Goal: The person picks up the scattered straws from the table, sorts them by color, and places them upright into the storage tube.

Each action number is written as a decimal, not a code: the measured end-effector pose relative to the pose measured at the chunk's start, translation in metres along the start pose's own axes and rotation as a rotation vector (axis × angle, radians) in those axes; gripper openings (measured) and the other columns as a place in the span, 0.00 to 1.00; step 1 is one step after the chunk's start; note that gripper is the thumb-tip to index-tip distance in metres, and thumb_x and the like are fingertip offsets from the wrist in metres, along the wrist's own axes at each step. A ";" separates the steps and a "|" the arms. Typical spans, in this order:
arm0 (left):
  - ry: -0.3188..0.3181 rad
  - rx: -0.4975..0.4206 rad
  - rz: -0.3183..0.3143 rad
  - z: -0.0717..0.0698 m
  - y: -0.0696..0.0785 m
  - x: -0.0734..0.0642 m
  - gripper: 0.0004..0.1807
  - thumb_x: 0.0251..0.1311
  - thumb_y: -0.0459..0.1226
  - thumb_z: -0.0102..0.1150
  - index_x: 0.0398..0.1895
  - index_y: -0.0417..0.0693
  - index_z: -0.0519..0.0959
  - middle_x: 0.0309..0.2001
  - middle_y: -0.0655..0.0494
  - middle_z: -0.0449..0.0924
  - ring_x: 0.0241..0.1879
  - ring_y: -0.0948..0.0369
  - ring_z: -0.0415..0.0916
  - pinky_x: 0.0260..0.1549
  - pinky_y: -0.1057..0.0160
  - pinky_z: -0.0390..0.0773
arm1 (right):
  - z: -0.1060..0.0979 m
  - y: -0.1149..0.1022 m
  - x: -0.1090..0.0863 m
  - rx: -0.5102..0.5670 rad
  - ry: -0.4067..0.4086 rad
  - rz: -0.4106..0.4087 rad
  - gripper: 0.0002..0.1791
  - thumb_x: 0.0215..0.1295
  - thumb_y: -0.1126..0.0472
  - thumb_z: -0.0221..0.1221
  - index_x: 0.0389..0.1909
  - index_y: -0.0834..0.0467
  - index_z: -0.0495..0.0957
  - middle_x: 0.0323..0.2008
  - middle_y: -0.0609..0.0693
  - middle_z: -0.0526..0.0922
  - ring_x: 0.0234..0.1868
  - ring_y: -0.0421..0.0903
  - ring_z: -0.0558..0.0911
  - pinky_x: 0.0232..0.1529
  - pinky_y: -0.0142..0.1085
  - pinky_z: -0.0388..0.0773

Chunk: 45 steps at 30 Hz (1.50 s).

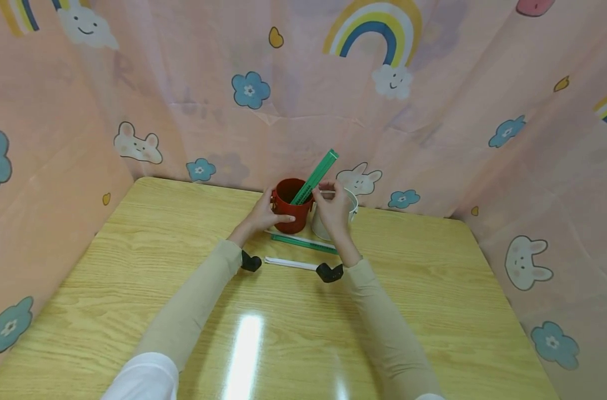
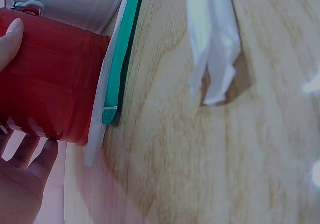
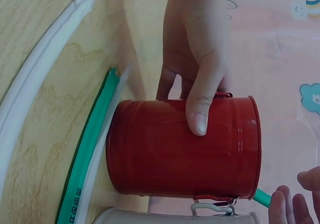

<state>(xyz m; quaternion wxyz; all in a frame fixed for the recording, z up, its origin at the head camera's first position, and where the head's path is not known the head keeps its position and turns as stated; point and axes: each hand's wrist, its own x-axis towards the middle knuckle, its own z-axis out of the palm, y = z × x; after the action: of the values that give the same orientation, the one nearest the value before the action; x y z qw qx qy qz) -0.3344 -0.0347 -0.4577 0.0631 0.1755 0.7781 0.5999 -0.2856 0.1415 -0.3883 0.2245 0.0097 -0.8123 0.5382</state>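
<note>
My left hand grips the side of a small red metal bucket, its thumb across the front. A green paper-wrapped straw leans in the bucket, its upper end sticking out to the right. Beside that straw, at the rim, is my right hand; in the right wrist view its thumb and fingers stand apart, with nothing visible between them. Partly behind the right hand stands a white bucket. In front of the buckets lie another green-wrapped straw and a thin white straw, side by side.
Nearer to me, a white paper-wrapped straw lies on the wooden table. A pink patterned curtain rises behind the table and along its sides. Black wrist-camera mounts hang by both wrists.
</note>
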 end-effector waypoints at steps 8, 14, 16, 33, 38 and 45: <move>0.004 -0.002 0.006 0.000 -0.002 0.001 0.51 0.48 0.34 0.73 0.73 0.47 0.52 0.67 0.46 0.62 0.64 0.48 0.64 0.62 0.46 0.69 | -0.005 0.002 -0.004 0.042 -0.017 -0.026 0.13 0.63 0.67 0.60 0.47 0.67 0.76 0.43 0.62 0.81 0.41 0.58 0.82 0.35 0.22 0.74; -0.005 0.012 0.005 -0.001 0.003 -0.002 0.50 0.50 0.34 0.71 0.73 0.46 0.51 0.67 0.43 0.61 0.63 0.46 0.63 0.61 0.45 0.69 | -0.015 -0.005 -0.013 0.056 -0.061 -0.043 0.15 0.62 0.69 0.61 0.48 0.69 0.74 0.45 0.66 0.80 0.43 0.61 0.81 0.34 0.19 0.72; -0.012 0.000 -0.001 -0.003 0.012 -0.006 0.50 0.50 0.33 0.71 0.73 0.44 0.51 0.67 0.41 0.61 0.64 0.45 0.63 0.62 0.44 0.68 | -0.020 -0.013 -0.018 0.061 -0.078 -0.045 0.15 0.61 0.71 0.60 0.47 0.72 0.74 0.45 0.68 0.79 0.42 0.61 0.81 0.34 0.19 0.73; -0.010 -0.007 -0.001 0.000 0.002 -0.002 0.51 0.50 0.33 0.71 0.73 0.44 0.49 0.68 0.44 0.61 0.65 0.47 0.62 0.62 0.46 0.68 | -0.043 0.023 -0.030 -0.038 -0.153 -0.069 0.13 0.57 0.66 0.66 0.41 0.66 0.77 0.36 0.61 0.83 0.37 0.51 0.82 0.33 0.20 0.76; -0.010 -0.021 0.001 0.000 0.001 -0.001 0.51 0.50 0.33 0.72 0.73 0.45 0.49 0.68 0.45 0.60 0.65 0.46 0.62 0.62 0.45 0.68 | -0.046 0.026 -0.038 -0.072 -0.191 -0.073 0.11 0.57 0.67 0.65 0.40 0.65 0.78 0.35 0.60 0.83 0.36 0.51 0.82 0.33 0.21 0.77; -0.029 -0.015 -0.002 -0.003 0.022 -0.011 0.50 0.50 0.31 0.70 0.73 0.41 0.49 0.68 0.39 0.60 0.64 0.43 0.62 0.63 0.44 0.66 | -0.047 0.033 -0.046 -0.130 -0.326 -0.061 0.12 0.57 0.69 0.65 0.43 0.65 0.78 0.38 0.60 0.84 0.38 0.53 0.83 0.38 0.34 0.82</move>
<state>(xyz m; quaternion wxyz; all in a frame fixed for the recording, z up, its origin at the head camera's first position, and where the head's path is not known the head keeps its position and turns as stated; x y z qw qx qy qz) -0.3205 -0.0362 -0.4374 0.0763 0.1828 0.7727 0.6030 -0.2358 0.1868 -0.4196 0.1063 0.1071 -0.8704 0.4687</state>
